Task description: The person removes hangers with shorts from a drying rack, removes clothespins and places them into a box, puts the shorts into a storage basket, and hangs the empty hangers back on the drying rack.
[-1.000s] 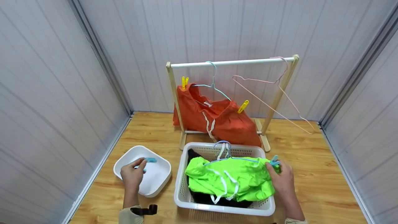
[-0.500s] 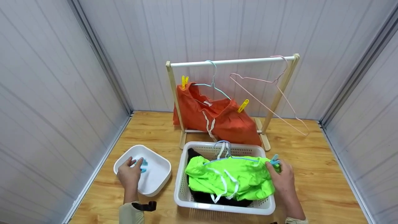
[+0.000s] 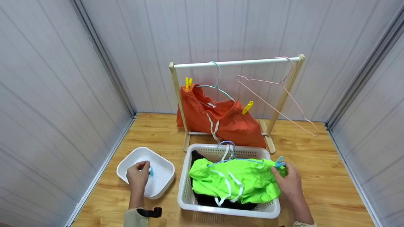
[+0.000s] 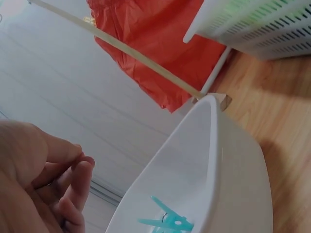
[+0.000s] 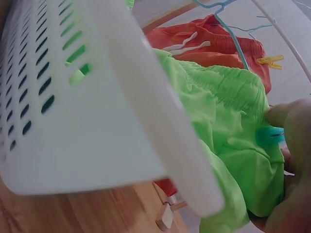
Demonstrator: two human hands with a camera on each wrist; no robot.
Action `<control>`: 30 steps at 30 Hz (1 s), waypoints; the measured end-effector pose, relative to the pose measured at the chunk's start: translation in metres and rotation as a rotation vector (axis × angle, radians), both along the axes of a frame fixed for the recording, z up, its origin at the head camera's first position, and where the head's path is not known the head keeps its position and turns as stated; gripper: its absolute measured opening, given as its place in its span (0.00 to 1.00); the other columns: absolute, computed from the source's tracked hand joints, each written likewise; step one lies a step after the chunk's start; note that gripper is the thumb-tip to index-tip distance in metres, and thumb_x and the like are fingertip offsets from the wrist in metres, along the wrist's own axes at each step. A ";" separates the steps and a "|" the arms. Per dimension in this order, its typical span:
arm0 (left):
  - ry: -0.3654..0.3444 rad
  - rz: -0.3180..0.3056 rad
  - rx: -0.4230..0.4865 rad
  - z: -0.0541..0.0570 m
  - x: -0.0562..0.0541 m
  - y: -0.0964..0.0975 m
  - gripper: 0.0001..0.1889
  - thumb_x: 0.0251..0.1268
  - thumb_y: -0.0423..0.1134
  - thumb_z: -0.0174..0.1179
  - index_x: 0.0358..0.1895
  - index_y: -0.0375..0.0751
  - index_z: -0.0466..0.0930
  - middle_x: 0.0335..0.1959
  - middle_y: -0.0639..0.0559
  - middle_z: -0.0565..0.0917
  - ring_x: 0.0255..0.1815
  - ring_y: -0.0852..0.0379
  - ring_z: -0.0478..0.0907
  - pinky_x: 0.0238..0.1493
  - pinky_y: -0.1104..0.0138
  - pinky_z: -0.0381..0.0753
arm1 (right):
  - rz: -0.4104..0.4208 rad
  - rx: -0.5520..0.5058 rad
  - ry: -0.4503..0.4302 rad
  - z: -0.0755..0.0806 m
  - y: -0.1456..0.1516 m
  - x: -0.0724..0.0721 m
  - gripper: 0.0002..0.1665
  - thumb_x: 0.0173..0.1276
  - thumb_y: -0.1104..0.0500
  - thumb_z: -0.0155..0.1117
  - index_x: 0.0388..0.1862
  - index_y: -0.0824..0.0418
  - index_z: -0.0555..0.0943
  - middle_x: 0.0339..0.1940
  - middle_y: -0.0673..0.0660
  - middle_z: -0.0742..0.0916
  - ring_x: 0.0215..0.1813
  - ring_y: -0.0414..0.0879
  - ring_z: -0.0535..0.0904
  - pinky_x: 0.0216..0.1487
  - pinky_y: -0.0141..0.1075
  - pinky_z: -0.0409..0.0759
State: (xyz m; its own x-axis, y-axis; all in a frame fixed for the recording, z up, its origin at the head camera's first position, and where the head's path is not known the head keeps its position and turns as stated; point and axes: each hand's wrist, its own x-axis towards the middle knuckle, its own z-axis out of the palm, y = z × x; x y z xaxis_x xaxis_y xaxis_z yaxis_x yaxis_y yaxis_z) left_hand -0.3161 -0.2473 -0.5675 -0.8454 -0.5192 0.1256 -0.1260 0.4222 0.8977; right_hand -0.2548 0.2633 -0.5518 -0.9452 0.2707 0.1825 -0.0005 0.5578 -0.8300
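My left hand (image 3: 138, 176) is over the white bowl (image 3: 169, 176), its thumb and fingertips drawn together; the left wrist view shows nothing between them. Beside the fingertips, a blue clothespin (image 3: 151, 171) lies in the bowl, also visible as a turquoise clothespin (image 4: 170, 222) in the left wrist view. With thumb in front and fingers behind, my right hand (image 3: 288, 183) grips the waistband corner of the bright green drawstring shorts (image 3: 252, 183). A second blue clothespin (image 3: 279, 162) is clipped on that corner. Inside the waistband sits a blue hanger (image 3: 232, 156).
The shorts lie over a black garment (image 3: 202, 201) in a white perforated basket (image 3: 228, 212). Behind stands a rack (image 3: 252, 62) bearing an orange garment (image 3: 217, 116) with yellow clothespins (image 3: 247, 107) and a bare pink hanger (image 3: 271, 83). Panel walls enclose the wooden surface.
The left hand moved slightly left, then back right above the bowl. The clothespin earlier at its fingertips no longer shows between them. The right hand keeps its hold on the waistband.
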 end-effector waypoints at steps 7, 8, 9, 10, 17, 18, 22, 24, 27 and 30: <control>0.068 -0.085 0.097 0.008 0.006 0.013 0.09 0.64 0.33 0.63 0.38 0.28 0.85 0.24 0.46 0.84 0.20 0.58 0.78 0.23 0.73 0.75 | 0.074 0.115 -0.004 -0.002 0.024 0.008 0.13 0.69 0.64 0.60 0.51 0.67 0.78 0.50 0.67 0.80 0.55 0.62 0.72 0.51 0.56 0.71; 0.087 -0.099 0.114 0.010 0.007 0.016 0.09 0.64 0.33 0.63 0.38 0.27 0.85 0.24 0.45 0.83 0.20 0.56 0.79 0.22 0.73 0.76 | 0.075 0.124 -0.022 -0.003 0.028 0.009 0.13 0.71 0.62 0.60 0.52 0.66 0.78 0.49 0.66 0.80 0.54 0.61 0.73 0.50 0.55 0.72; 0.107 -0.115 0.129 0.011 0.007 0.018 0.08 0.64 0.32 0.63 0.38 0.27 0.85 0.24 0.45 0.83 0.20 0.54 0.79 0.22 0.73 0.76 | 0.073 0.127 -0.039 -0.003 0.031 0.010 0.14 0.72 0.60 0.58 0.53 0.65 0.78 0.49 0.65 0.81 0.52 0.60 0.74 0.48 0.54 0.73; 0.125 -0.132 0.141 0.013 0.008 0.021 0.08 0.64 0.32 0.63 0.38 0.27 0.85 0.23 0.44 0.83 0.21 0.52 0.79 0.23 0.72 0.77 | 0.068 0.127 -0.051 -0.003 0.033 0.010 0.14 0.74 0.59 0.57 0.53 0.65 0.78 0.49 0.64 0.82 0.50 0.59 0.75 0.47 0.51 0.74; 0.214 -0.280 0.186 0.026 0.011 0.044 0.08 0.63 0.30 0.65 0.38 0.26 0.85 0.22 0.42 0.82 0.22 0.49 0.80 0.23 0.71 0.78 | 0.088 -0.262 -0.059 -0.005 0.035 0.009 0.12 0.75 0.61 0.56 0.49 0.69 0.78 0.38 0.60 0.80 0.31 0.48 0.78 0.30 0.35 0.78; 0.213 -0.302 0.188 0.029 0.013 0.048 0.07 0.63 0.30 0.64 0.38 0.25 0.84 0.22 0.42 0.82 0.23 0.48 0.80 0.23 0.70 0.78 | 0.095 -0.362 -0.054 -0.004 0.033 0.009 0.12 0.74 0.63 0.56 0.49 0.71 0.77 0.36 0.60 0.79 0.30 0.47 0.78 0.30 0.35 0.78; 0.203 -0.398 0.189 0.047 0.027 0.062 0.06 0.63 0.26 0.62 0.37 0.23 0.83 0.22 0.37 0.81 0.24 0.41 0.79 0.24 0.69 0.79 | 0.151 -0.685 0.012 0.001 0.027 0.014 0.09 0.73 0.68 0.56 0.46 0.74 0.75 0.34 0.57 0.78 0.30 0.44 0.77 0.31 0.32 0.78; 0.186 -0.436 0.177 0.057 0.035 0.068 0.05 0.63 0.25 0.61 0.37 0.24 0.83 0.22 0.37 0.81 0.24 0.41 0.79 0.24 0.68 0.79 | 0.213 -0.801 0.083 0.006 0.025 0.018 0.05 0.72 0.69 0.56 0.44 0.71 0.74 0.34 0.56 0.79 0.30 0.43 0.77 0.31 0.31 0.78; 0.173 -0.484 0.168 0.065 0.043 0.072 0.04 0.64 0.26 0.61 0.36 0.27 0.84 0.22 0.38 0.81 0.23 0.45 0.79 0.24 0.68 0.78 | 0.358 -0.948 0.211 0.015 0.020 0.022 0.05 0.73 0.71 0.52 0.44 0.67 0.75 0.35 0.56 0.80 0.32 0.43 0.78 0.32 0.30 0.78; 0.187 -0.537 0.176 0.071 0.048 0.074 0.04 0.64 0.26 0.61 0.36 0.28 0.84 0.22 0.36 0.81 0.22 0.52 0.77 0.23 0.70 0.77 | 0.456 -1.054 0.319 0.029 0.012 0.025 0.10 0.74 0.74 0.48 0.44 0.66 0.76 0.35 0.56 0.82 0.32 0.43 0.80 0.32 0.30 0.79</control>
